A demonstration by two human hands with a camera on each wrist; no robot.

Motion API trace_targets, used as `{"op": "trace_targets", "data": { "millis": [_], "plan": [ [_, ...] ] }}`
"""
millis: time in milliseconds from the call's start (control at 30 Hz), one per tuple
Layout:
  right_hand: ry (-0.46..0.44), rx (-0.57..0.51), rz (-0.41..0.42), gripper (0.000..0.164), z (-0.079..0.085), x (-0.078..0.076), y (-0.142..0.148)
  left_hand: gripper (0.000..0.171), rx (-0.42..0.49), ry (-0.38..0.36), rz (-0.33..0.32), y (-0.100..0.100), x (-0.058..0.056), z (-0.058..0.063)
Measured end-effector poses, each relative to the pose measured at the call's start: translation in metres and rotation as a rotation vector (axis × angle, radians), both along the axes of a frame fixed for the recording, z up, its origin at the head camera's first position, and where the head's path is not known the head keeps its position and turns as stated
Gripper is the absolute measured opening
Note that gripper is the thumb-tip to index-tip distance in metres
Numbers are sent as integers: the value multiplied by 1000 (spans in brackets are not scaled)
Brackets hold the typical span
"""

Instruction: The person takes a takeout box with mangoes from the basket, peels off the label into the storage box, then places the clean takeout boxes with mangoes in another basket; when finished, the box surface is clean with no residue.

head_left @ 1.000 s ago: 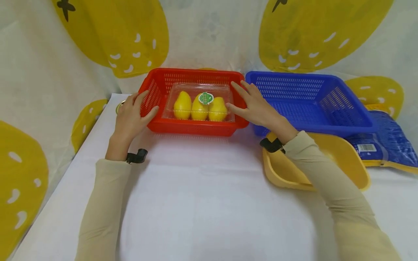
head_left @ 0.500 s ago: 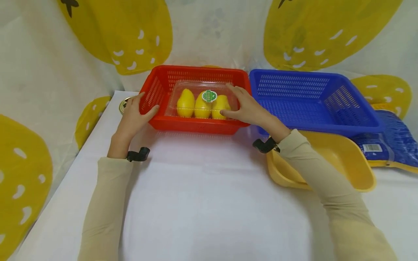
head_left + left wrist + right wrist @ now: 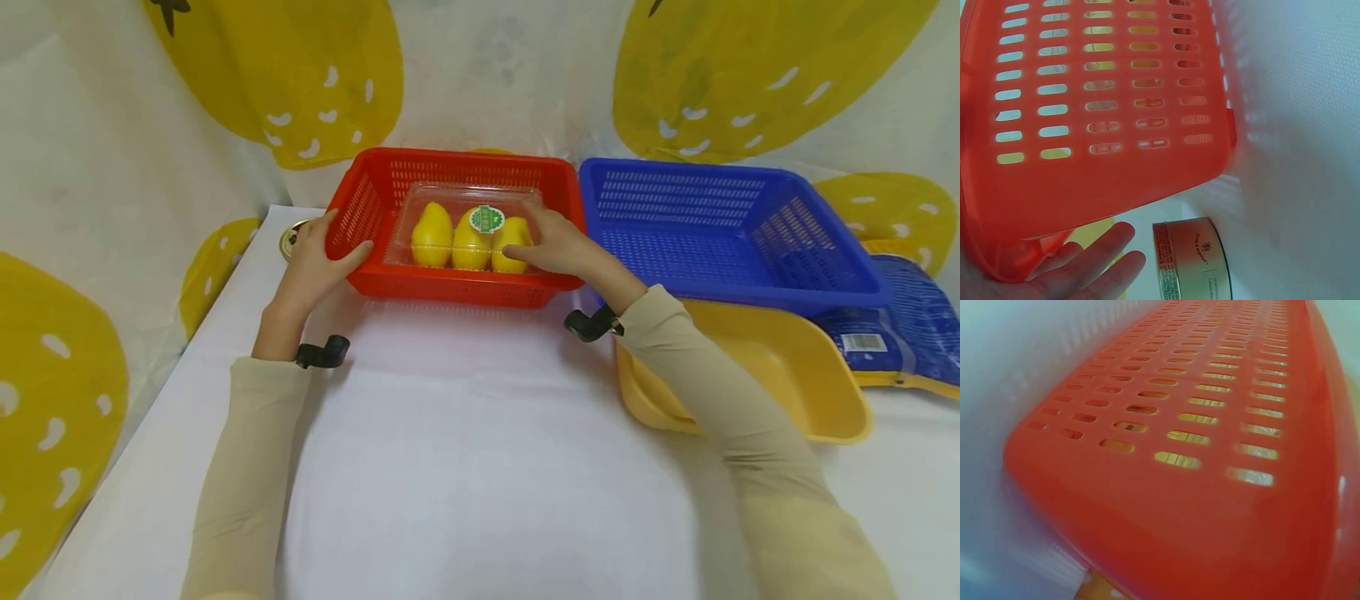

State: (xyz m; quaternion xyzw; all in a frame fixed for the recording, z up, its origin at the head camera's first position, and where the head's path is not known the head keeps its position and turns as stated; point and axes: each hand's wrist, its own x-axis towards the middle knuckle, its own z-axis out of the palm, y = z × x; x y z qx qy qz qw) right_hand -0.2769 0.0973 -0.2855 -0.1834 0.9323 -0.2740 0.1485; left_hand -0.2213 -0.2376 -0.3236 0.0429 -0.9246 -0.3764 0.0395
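A clear plastic clamshell box (image 3: 405,237) holds three yellow mangoes (image 3: 432,237) and bears a green and white sticker (image 3: 487,219). It lies inside the red basket (image 3: 450,287). My left hand (image 3: 306,271) is at the basket's left front corner, thumb spread along the front rim; in the left wrist view its straight fingers (image 3: 1094,259) reach past the corner underneath. Across the box's right end lies my right hand (image 3: 558,246), thumb and fingers apart over the lid. The right wrist view has only the basket's slotted front wall (image 3: 1166,506), with that hand out of sight.
A blue basket (image 3: 720,292) adjoins the red one on the right. In front of it is a yellow tub (image 3: 780,367), partly under the right sleeve. Farther right lies a blue packet (image 3: 918,308). A round tin (image 3: 1191,259) stands by the red basket's left side.
My right hand has moved left from the red basket's right rim onto the clear box's end. My left hand stays at the left corner. The whole view has shifted slightly.
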Motion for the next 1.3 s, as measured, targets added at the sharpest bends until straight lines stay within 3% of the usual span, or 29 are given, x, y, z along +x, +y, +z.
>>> {"op": "trace_targets", "data": {
  "millis": [333, 667, 900, 1300],
  "plan": [
    [2, -19, -21, 78, -9, 0, -6, 89, -2, 12, -14, -1, -1, -1],
    [-92, -136, -84, 76, -12, -8, -7, 88, 31, 0, -1, -1, 0, 0],
    [-105, -111, -106, 81, -16, -9, -10, 89, 29, -5, -4, -1, 0, 1],
    [-154, -240, -135, 96, -18, -9, -10, 88, 35, -8, 7, 0, 0, 1]
  ]
}}
